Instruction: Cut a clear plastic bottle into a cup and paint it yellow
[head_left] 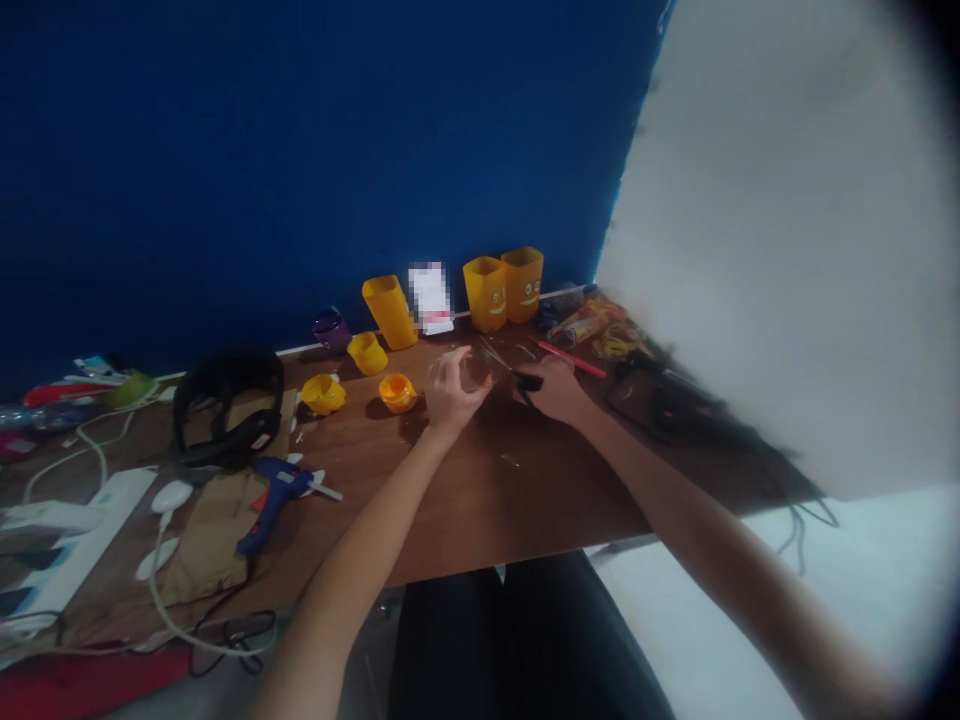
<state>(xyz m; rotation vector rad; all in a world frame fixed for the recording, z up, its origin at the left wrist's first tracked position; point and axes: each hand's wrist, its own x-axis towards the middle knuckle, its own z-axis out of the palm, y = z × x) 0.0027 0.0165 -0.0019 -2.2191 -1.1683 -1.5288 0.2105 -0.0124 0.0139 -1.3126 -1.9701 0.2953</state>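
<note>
My left hand point(452, 392) grips a clear plastic piece point(477, 367) just above the wooden table point(480, 490). My right hand point(553, 388) holds black-handled scissors point(525, 380), their blades pointing left into the clear piece. Both hands work close together near the middle of the table. Left of my left hand lie an orange cut bottle bottom point(397, 392) and a yellow crumpled piece point(323, 394).
Yellow painted cups stand along the blue wall: a tilted one point(390, 311), a small one point(367, 353), two with smiley faces point(504, 288). A purple cup point(331, 329), black headphones point(227, 408), a blue glue gun point(274, 497), a white power strip point(75, 540) and a red pencil point(571, 360) surround them.
</note>
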